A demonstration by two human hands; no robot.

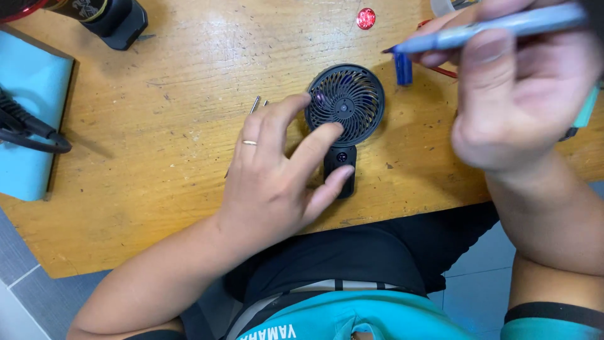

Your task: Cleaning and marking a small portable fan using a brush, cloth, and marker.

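A small black hand-held fan (345, 107) lies flat on the wooden table (157, 182), its round grille up and its short handle pointing toward me. My left hand (277, 170) rests on it, fingers spread, fingertips touching the grille's left edge and the handle. My right hand (522, 94) hovers raised to the right, closed around a blue pen-like tool (491, 28) whose tip points left above the table.
Thin metal pins (255, 104) lie left of the fan. A blue cylinder (402, 68) and red wire sit behind it, a red round cap (365, 18) farther back. A light blue pad (28, 113) with black cables lies at left, a black device (116, 22) at top left.
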